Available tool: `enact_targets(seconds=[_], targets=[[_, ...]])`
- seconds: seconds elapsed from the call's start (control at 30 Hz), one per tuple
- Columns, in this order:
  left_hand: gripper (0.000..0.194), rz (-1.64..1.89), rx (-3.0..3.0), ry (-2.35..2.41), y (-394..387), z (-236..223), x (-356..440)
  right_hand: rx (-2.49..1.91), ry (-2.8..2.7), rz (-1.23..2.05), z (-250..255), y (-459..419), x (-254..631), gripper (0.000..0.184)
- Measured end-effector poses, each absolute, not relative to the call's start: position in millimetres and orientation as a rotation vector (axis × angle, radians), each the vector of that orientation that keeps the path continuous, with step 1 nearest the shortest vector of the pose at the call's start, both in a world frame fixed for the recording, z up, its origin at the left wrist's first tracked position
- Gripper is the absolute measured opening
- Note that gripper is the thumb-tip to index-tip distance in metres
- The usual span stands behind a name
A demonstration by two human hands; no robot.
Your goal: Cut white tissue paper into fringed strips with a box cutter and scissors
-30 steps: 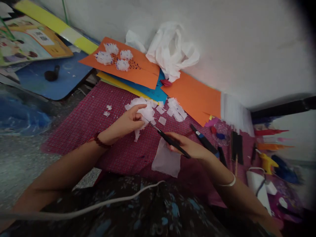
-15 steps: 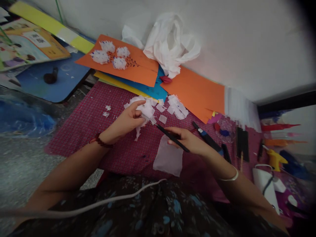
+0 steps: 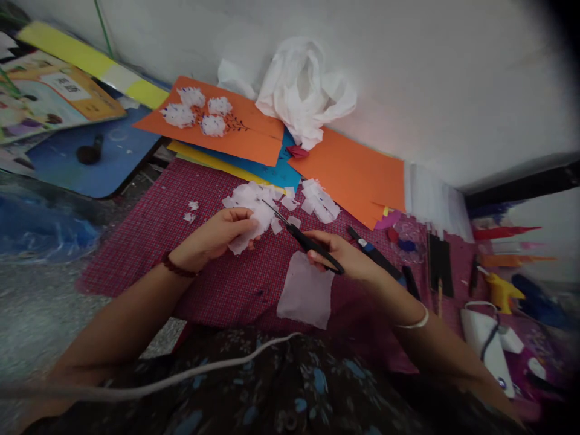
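Observation:
My left hand pinches a piece of white tissue paper between thumb and fingers, over the table. Black-handled scissors are gripped in my right hand. Their thin blades point up and left, close to the held paper. Behind the hands lies a heap of cut white paper pieces, with a second small pile to its right. A larger square of thin white paper lies flat below my right hand.
Orange card with white paper blossoms lies at the back left, plain orange card at the back right. A white plastic bag rests against the wall. Along the right are a blue-black tool and a yellow glue gun.
My left hand has drawn back slightly and now holds a white paper piece. The scissors have turned so their handles and blades show more. The whole view has shifted a little.

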State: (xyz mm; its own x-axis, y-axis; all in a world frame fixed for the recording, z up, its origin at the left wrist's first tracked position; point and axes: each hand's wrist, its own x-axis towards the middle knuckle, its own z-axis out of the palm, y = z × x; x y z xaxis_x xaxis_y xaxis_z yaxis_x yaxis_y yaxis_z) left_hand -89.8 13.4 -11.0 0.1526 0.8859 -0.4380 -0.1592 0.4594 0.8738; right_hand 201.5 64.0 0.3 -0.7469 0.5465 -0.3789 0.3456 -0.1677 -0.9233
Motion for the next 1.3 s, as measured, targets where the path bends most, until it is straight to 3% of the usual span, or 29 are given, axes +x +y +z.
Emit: enact_targets(seconds=[0.2,0.5,0.93,1.3], targets=[[0.017,1.039,0.908,1.229,14,-15,-88,-0.824,-2.227,1.972,14,70,207,0.088],[0.019,1.129,0.985,1.218,13,-8,-87,-0.853,-2.342,1.974,14,73,214,0.087],[0.017,1.269,0.504,1.030,18,-8,-88,-0.805,-2.127,2.053,4,71,235,0.071],[0.015,1.024,0.914,1.209,12,-14,-85,-0.860,-2.416,1.913,13,67,211,0.082]])
